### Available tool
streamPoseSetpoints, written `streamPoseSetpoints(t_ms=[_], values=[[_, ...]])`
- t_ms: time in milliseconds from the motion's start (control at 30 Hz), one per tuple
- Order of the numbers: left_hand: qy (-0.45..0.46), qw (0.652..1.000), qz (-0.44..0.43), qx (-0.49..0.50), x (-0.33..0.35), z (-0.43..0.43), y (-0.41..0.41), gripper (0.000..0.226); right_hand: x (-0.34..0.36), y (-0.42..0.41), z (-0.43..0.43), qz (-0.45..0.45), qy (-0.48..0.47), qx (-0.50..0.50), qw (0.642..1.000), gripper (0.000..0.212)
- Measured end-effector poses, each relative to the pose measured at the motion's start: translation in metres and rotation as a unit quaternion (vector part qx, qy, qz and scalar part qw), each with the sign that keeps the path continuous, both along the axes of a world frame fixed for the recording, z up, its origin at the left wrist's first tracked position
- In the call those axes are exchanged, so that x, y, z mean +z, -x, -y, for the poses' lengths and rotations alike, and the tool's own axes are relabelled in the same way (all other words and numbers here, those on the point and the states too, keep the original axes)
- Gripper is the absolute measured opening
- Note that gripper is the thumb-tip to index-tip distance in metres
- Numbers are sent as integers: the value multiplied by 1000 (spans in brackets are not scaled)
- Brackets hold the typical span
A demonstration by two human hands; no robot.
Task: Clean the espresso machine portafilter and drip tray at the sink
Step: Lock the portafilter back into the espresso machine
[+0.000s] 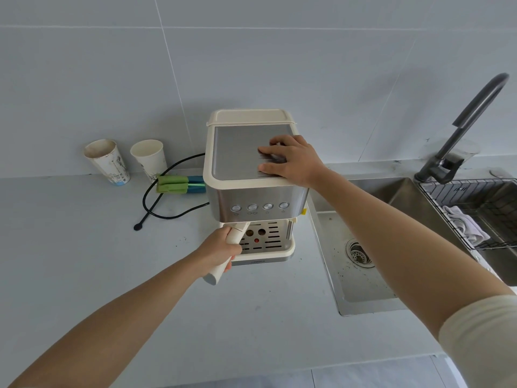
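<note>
Portafilter with cream plastic handle (216, 273) sits centre frame, head hidden under cream-and-steel espresso machine (237, 152). Perforated steel drip tray (275, 242) in place below, not yet removed.

Risks, judged:
- black power cord (156, 197) at centre left may snag if machine slides
- hard twist may tip machine or scatter grounds on grey counter (84, 261)
- steel sink (363, 275) lies right, so drips likely on carry

Left hand (219, 249) wraps handle, fingers curled tight. Right hand (289, 161) rests on machine top, fingers mostly straight and slightly spread, pressing down.
</note>
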State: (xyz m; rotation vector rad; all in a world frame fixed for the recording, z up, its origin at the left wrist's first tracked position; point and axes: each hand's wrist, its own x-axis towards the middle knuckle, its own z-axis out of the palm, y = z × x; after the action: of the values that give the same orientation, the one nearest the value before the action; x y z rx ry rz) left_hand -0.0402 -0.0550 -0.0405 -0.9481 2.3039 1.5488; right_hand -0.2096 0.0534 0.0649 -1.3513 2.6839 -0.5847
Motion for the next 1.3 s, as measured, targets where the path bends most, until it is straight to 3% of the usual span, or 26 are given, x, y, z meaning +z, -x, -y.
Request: streamPoseSetpoints(t_ms=[567, 733, 900, 1067, 1300], values=[[9, 987, -19, 157, -6, -56, 18, 16, 0, -5, 1, 25, 19, -17, 999, 50], [19, 984, -12, 177, -11, -66, 24, 31, 1, -6, 0, 33, 19, -20, 999, 48], [24, 982, 2, 189, -11, -71, 26, 19, 1, -7, -1, 30, 9, -19, 999, 50], [40, 981, 8, 188, -12, -72, 28, 29, 1, -7, -1, 31, 9, -20, 999, 50], [32, 981, 1, 191, -10, -72, 27, 23, 3, -8, -1, 15, -14, -12, 1000, 50]])
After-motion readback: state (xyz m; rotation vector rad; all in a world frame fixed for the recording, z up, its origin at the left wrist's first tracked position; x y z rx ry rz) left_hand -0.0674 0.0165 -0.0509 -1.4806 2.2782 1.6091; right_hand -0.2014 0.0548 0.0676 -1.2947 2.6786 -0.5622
